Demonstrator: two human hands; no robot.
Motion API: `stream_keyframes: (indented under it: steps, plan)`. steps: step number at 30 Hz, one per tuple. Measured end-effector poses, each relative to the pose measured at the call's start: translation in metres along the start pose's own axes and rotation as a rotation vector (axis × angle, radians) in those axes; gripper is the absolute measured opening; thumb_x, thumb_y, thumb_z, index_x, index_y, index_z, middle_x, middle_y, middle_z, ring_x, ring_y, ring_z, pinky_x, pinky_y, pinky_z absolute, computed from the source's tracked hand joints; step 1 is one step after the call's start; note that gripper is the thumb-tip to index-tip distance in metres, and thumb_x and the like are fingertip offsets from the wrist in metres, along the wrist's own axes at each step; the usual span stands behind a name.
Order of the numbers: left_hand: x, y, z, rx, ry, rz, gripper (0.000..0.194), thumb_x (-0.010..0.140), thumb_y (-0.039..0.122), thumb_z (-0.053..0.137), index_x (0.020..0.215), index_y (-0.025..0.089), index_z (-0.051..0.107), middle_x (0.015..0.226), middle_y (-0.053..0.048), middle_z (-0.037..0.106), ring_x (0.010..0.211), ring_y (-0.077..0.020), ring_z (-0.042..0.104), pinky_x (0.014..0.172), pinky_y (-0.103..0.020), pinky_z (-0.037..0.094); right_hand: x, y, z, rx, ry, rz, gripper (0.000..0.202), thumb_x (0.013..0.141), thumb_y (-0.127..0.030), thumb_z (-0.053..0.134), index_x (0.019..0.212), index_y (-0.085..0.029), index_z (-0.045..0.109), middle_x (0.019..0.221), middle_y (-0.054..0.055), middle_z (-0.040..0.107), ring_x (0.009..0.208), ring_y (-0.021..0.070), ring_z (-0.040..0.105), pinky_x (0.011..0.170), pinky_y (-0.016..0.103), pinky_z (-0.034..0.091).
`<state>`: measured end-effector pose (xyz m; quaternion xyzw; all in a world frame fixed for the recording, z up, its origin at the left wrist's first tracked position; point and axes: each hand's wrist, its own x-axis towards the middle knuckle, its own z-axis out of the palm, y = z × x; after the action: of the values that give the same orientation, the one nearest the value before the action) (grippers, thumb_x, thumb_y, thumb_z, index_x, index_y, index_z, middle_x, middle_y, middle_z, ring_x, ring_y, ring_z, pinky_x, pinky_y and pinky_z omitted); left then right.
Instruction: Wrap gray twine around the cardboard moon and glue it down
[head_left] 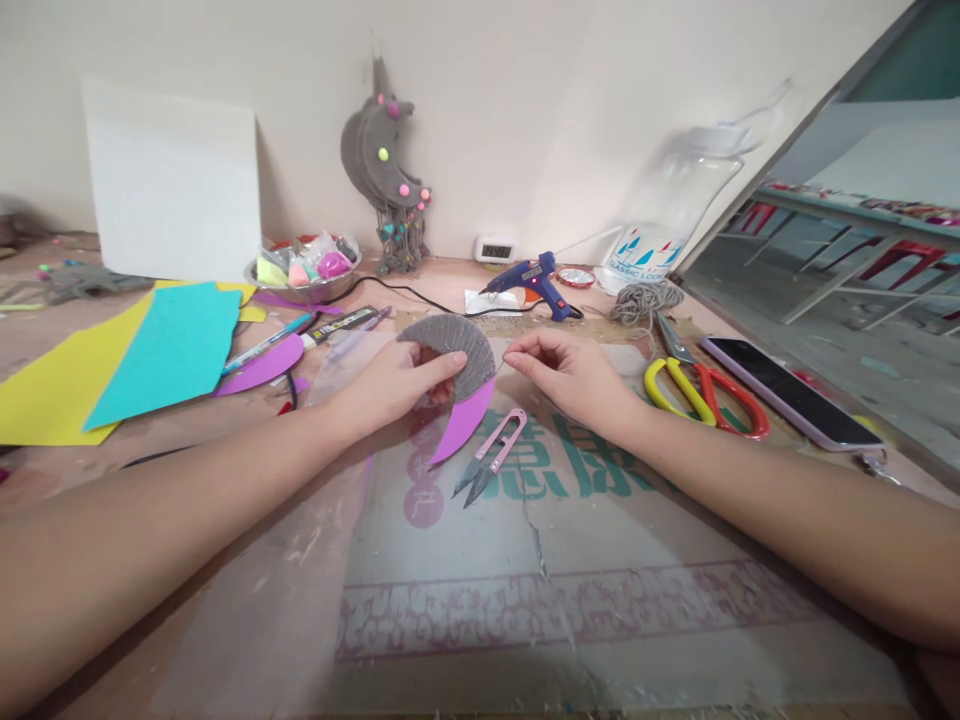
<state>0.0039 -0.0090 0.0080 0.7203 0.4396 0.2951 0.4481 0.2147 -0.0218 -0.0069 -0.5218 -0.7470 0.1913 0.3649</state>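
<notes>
Pale wall backs the work table (247, 620), whose middle lies under a printed plastic sheet (457, 610). Above that sheet's far edge, toward its left corner, I hold the purple crescent (465, 420), partly wrapped in gray yarn, pinched between my left hand's (424, 378) thumb and fingers. My right hand (566, 375) pinches a thin strand beside it. Pink snips (495, 450) lie just nearer me; scissors (694, 385) sit toward the table's right edge.

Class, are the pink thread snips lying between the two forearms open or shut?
Open. The snips have their two dark blades apart, with a gap showing between the tips.
</notes>
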Motion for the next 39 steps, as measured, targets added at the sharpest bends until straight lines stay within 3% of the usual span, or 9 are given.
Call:
stream_keyframes:
  steps: [24,28,31,34,39]
  plan:
    - [-0.006,0.002,0.002,-0.215,-0.090,-0.082,0.026,0.075,0.039,0.056,0.063,0.015,0.055,0.055,0.002,0.054,0.049,-0.0075,0.048,0.047,-0.020,0.037,-0.001,-0.002,0.000,0.036,0.040,0.032,0.025,0.079,-0.040,0.054,0.079,-0.016,0.061,0.060,-0.001,0.051,0.052,0.0087,0.042,0.050,0.023,0.034]
    - [-0.003,0.000,0.003,-0.196,-0.041,-0.009,0.027,0.076,0.037,0.055,0.060,0.015,0.054,0.054,0.002,0.052,0.048,-0.0070,0.045,0.049,-0.020,0.037,0.000,-0.003,-0.002,0.157,-0.032,0.072,0.030,0.084,-0.041,0.047,0.093,-0.017,0.061,0.071,0.001,0.056,0.050,0.0079,0.043,0.046,0.022,0.033]
    - [0.001,-0.005,0.004,-0.179,0.041,0.038,0.030,0.077,0.039,0.053,0.059,0.015,0.052,0.054,0.002,0.051,0.049,-0.0075,0.046,0.049,-0.020,0.037,-0.001,-0.005,-0.005,0.264,0.016,0.094,0.034,0.086,-0.042,0.043,0.106,-0.020,0.057,0.088,0.003,0.060,0.047,0.0059,0.042,0.044,0.022,0.034]
    - [0.004,-0.008,0.004,-0.201,0.069,0.030,0.032,0.076,0.042,0.053,0.060,0.015,0.051,0.054,0.001,0.050,0.049,-0.0078,0.046,0.048,-0.020,0.036,-0.001,-0.008,-0.007,0.215,0.040,0.072,0.032,0.086,-0.042,0.043,0.102,-0.019,0.060,0.089,0.003,0.061,0.051,0.0071,0.046,0.051,0.024,0.039]
    - [0.000,-0.005,0.006,-0.238,0.049,0.012,0.033,0.076,0.043,0.054,0.060,0.014,0.051,0.055,0.002,0.050,0.048,-0.0068,0.045,0.045,-0.018,0.035,-0.003,-0.013,-0.002,0.115,-0.027,-0.035,0.024,0.083,-0.036,0.050,0.089,-0.018,0.065,0.090,0.005,0.064,0.082,0.0163,0.056,0.074,0.030,0.042]
